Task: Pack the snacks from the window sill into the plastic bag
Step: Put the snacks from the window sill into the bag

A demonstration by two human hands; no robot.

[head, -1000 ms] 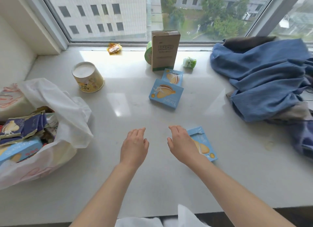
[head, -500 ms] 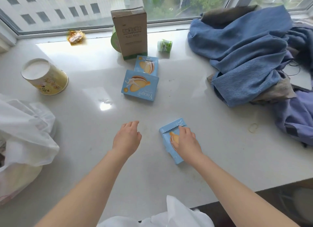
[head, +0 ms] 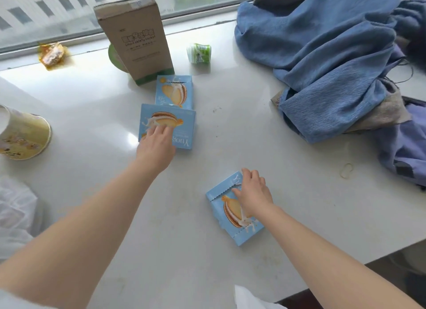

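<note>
- The left hand lay on the middle blue snack box on the window sill, its fingers stretched flat across the printed face, not curled round it.
- The right hand rested on the nearest blue snack box, close to the sill's front edge; its fingers bent down over the box's far end, though whether they actually pinched it could not be told from this angle.
- A third blue snack box lay just behind the middle one, touching it, at the foot of an upright brown carton.
- A green round object showed partly from behind the carton.
- A small green-and-white packet lay right of the carton, and a golden wrapped sweet sat by the window frame to the left.
- A yellow paper tub stood tilted at the left edge.
- The white plastic bag lay at the far left, well apart from both hands.
- Crumpled blue cloth covered the right of the sill, with a rubber band near it.
</note>
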